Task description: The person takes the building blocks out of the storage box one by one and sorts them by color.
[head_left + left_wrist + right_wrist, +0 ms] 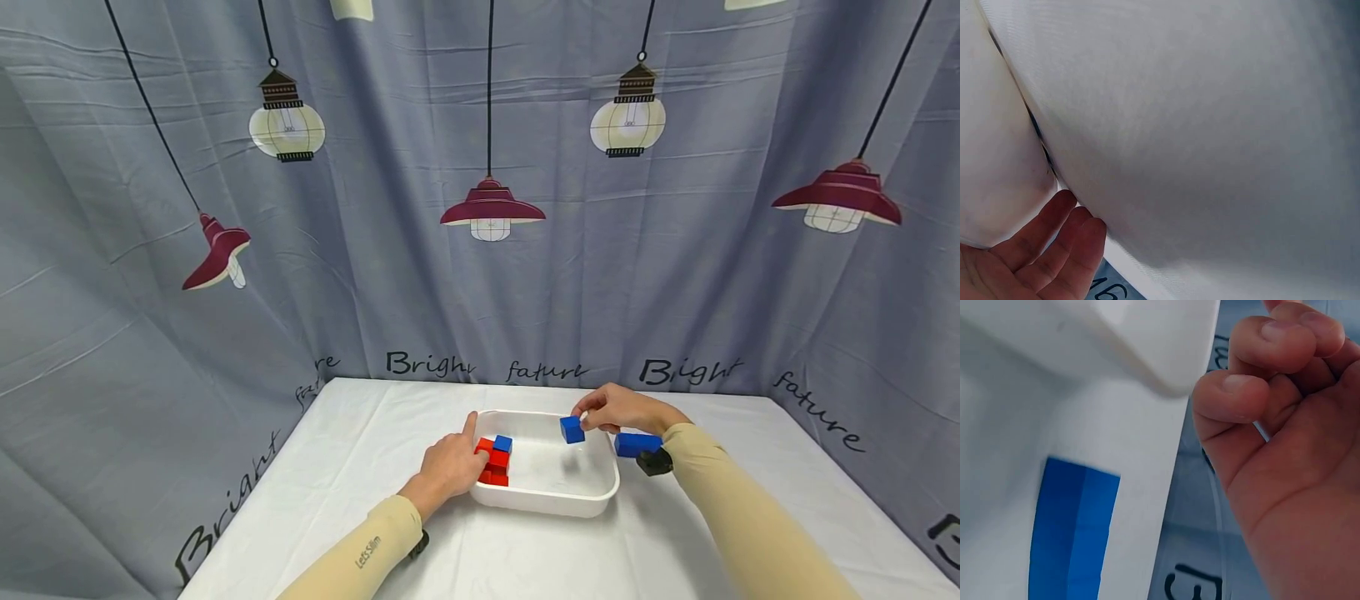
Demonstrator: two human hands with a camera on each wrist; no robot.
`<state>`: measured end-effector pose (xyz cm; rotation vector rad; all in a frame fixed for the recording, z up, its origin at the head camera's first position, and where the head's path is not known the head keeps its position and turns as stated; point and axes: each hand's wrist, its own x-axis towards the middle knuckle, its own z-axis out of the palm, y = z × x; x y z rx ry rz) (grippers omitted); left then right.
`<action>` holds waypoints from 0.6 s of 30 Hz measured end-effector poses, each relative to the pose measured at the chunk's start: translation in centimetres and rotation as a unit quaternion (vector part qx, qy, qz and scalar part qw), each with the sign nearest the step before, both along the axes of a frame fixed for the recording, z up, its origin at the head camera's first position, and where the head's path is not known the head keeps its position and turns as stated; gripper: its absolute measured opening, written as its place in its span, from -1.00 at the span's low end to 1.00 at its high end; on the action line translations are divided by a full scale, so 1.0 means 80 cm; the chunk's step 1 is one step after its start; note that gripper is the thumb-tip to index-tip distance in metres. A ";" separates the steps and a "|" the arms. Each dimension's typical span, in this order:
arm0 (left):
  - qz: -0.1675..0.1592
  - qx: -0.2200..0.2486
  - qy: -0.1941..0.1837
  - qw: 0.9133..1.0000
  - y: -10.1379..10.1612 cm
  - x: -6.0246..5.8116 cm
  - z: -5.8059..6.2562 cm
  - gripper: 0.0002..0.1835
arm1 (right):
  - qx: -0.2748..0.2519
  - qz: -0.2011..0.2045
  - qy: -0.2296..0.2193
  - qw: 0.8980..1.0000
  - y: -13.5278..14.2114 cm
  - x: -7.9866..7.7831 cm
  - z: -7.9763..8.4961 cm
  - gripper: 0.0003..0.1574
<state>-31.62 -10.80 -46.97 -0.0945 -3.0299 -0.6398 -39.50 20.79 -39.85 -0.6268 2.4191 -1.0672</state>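
A white plastic bin (536,498) sits on the table. My left hand (448,465) holds its left side, with the thumb over the rim beside the red blocks (498,459) and the index finger pointing along the rim; in the left wrist view, other fingers (1085,253) touch its outside. One blue block (503,443) lies behind those red ones. Above the bin's back right part, my right hand (626,410) pinches a blue cube (572,430) between thumb and fingers. That cube is hidden in the right wrist view, where the hand's curled fingers (1272,347) show.
Outside the bin's right wall lies a row of blue blocks (636,444), partly behind the right wrist's black camera (655,462). A white cloth (360,442) covers the table. A grey curtain (420,275) printed with lamps hangs along the back and sides.
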 end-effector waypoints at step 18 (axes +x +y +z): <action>0.002 0.003 -0.002 1.000 0.000 0.002 0.001 -0.20 | -0.011 -0.093 0.036 0.995 0.063 0.013 0.000 -0.52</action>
